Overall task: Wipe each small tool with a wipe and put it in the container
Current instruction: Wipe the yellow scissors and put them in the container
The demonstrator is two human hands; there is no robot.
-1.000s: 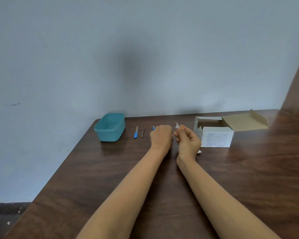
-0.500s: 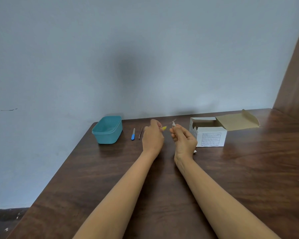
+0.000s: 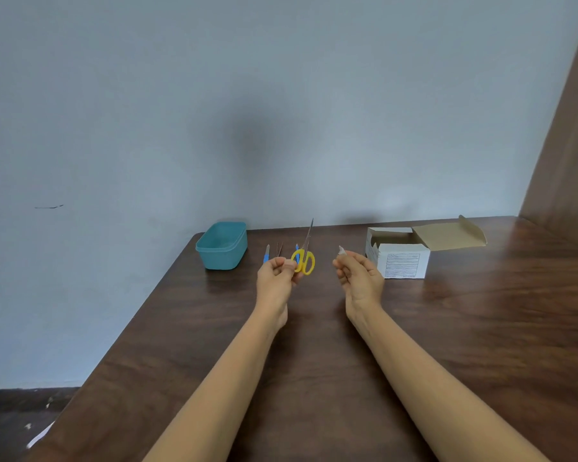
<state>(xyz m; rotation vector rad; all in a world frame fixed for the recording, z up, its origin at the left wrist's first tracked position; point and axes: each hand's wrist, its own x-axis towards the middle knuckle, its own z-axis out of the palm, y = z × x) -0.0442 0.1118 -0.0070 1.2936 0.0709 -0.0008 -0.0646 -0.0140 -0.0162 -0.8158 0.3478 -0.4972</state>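
My left hand (image 3: 276,278) pinches small yellow-handled scissors (image 3: 304,260) by one handle loop, blades pointing up and away. My right hand (image 3: 359,276) pinches a small white wipe (image 3: 341,251) between thumb and fingers, a hand's width right of the scissors. A teal container (image 3: 221,245) stands open at the table's far left corner. Beside it lie a blue-handled tool (image 3: 266,254) and thin tweezers (image 3: 279,249). Another blue tool (image 3: 297,247) shows partly behind the scissors.
An open white cardboard box (image 3: 401,258) with its brown flap folded back stands at the far right of the brown wooden table (image 3: 314,345). A grey wall runs behind the table, and a wooden panel rises at the far right.
My left hand has lifted the yellow scissors off the table and turned them upright. My hands have moved apart, the right one still holding the wipe.
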